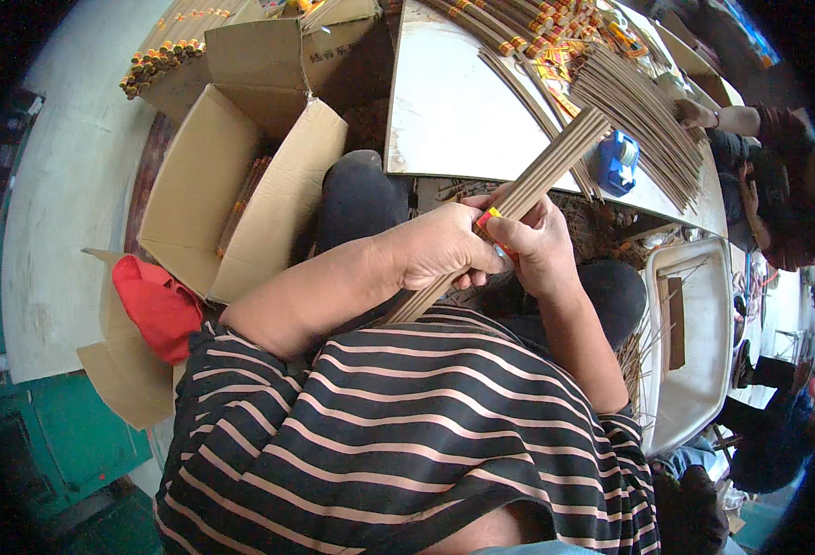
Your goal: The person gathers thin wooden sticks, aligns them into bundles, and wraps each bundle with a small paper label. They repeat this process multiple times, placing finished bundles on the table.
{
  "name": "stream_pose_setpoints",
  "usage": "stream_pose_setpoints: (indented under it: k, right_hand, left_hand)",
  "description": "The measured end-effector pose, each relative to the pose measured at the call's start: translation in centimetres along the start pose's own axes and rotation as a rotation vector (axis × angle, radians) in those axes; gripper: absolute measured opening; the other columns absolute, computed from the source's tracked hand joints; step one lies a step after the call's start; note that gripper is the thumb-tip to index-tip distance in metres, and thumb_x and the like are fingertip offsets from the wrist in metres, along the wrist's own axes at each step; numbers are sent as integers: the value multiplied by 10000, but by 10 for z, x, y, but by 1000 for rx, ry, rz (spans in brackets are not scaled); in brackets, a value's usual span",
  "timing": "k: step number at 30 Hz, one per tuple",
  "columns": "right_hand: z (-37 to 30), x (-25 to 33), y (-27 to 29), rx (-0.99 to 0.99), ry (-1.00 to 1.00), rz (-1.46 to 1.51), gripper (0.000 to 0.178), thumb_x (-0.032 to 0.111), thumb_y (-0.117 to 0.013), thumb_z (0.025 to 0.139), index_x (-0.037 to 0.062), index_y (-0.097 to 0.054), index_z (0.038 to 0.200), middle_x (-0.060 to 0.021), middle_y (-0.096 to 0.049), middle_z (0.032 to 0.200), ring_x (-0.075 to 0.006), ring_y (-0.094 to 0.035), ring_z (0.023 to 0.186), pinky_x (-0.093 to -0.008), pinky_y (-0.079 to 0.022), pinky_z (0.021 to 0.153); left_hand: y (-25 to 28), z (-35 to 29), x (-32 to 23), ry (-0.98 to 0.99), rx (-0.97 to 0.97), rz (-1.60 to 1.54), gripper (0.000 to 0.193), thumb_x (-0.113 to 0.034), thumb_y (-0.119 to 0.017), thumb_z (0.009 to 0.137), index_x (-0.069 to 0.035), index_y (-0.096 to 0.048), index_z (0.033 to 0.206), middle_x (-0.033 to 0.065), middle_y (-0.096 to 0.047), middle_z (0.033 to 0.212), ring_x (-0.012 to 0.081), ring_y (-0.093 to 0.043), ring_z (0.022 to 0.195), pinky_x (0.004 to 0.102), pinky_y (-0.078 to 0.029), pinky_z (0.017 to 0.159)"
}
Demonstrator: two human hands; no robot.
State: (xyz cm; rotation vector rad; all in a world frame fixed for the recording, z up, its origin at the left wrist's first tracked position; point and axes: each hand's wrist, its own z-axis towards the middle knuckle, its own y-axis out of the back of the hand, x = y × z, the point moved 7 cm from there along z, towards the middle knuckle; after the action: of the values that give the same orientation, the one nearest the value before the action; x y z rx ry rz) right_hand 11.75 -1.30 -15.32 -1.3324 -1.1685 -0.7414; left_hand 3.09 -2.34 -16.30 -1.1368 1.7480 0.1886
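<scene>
A thick bundle of brown incense sticks [560,155] runs diagonally across my lap, its far end over the edge of the white table [449,106]. My left hand [449,248] is closed around the lower middle of the bundle. Just above it, my right hand [539,242] grips the same bundle, thumb pressed on a red and yellow paper label [488,218] that goes around the sticks. Fingers hide most of the label. Beyond my right hand, a blue tape dispenser [618,163] stands on the table beside a spread of loose incense sticks [643,120].
An open cardboard box [181,190] with labelled bundles inside is at my left, near a red cloth or bag [156,305]. Finished-looking bundles [171,60] lie at far left. A white tub [698,370] stands at my right. Another person's hand [698,115] reaches over the table's right side.
</scene>
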Motion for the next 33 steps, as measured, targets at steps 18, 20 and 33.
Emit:
stream_pose_setpoints:
  k: [18,20,33]
  right_hand:
    - [-10,8,-1,12,40,-13,354,75,-625,698,-21,-489,1010,-189,-595,1013,-212,-608,864,-350,-499,816]
    - [-12,12,-5,17,29,-22,350,75,-628,694,-22,-494,1003,-188,-594,1023,-213,-607,871,-348,-494,826]
    - [-13,20,2,5,-64,-300,309,209,-721,758,-12,-552,893,-34,-589,795,-96,-542,726,-224,-456,656]
  left_hand:
    - [-7,-15,-2,-112,165,-141,419,-436,-359,937,-41,-498,909,26,-497,648,64,-455,462,176,-398,401]
    - [-5,-15,0,-123,176,-133,422,-432,-331,947,-46,-494,901,29,-497,643,66,-452,454,180,-399,396]
    - [8,-16,-1,-98,81,-249,379,-409,-316,957,-60,-460,928,30,-486,631,73,-434,430,190,-383,373]
